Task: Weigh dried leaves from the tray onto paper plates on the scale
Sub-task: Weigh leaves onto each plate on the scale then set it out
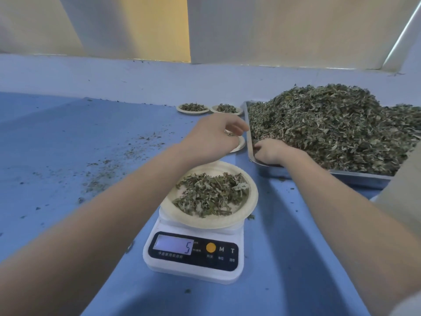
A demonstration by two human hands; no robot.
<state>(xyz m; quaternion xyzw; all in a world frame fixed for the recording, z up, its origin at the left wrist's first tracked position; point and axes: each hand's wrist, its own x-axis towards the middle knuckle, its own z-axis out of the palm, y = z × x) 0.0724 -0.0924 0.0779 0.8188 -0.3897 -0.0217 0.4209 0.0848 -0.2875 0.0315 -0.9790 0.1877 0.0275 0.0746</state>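
A white kitchen scale (193, 254) stands on the blue table, its display reading 5. On it sits a paper plate (249, 208) holding a loose layer of dried leaves (209, 193). At the right a metal tray (355, 176) carries a big heap of dried leaves (337, 124). My right hand (271, 151) is down in the tray's near left corner, fingers curled into the leaves. My left hand (211, 135) hovers beyond the scale, beside the tray's left rim, with a few leaf bits at its bent fingertips. Under it lies another paper plate (240, 144), mostly hidden.
Two small paper plates (193, 108) (226, 109) filled with leaves stand at the back, left of the tray. Leaf crumbs (118, 156) are scattered over the blue table (68, 133) on the left. A pale wall ledge runs behind.
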